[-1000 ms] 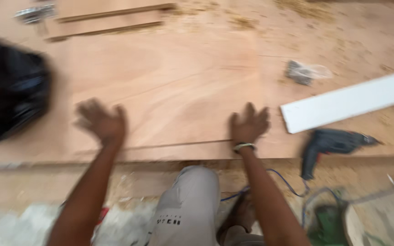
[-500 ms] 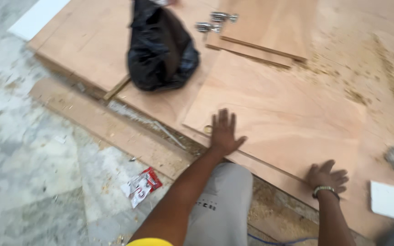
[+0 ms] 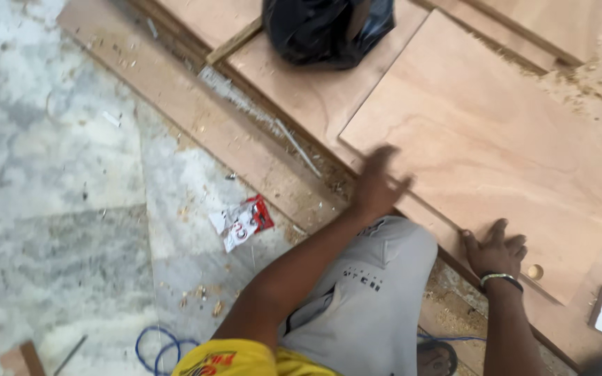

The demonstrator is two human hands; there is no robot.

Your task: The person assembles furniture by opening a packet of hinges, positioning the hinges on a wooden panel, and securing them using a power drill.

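Plywood panel (image 3: 482,146) lies flat on stacked boards (image 3: 301,97) on the floor. Left hand (image 3: 377,184) open, blurred, at panel's near edge; right hand (image 3: 494,251) spread flat on it. Risk: sawdust underneath, panel may skid; fingers pinched at edge.

Torn red-white wrapper (image 3: 244,222) (crumpled) on marble floor (image 3: 57,209).

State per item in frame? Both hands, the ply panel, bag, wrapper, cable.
left hand: open, fingers spread, motion-blurred, at the panel's near edge
right hand: open, flat on the panel's near edge, bracelet on wrist
plywood panel: lying flat on other boards
black plastic bag: crumpled, resting on the boards
red and white wrapper: torn, on the marble floor
blue cable: looped on the floor
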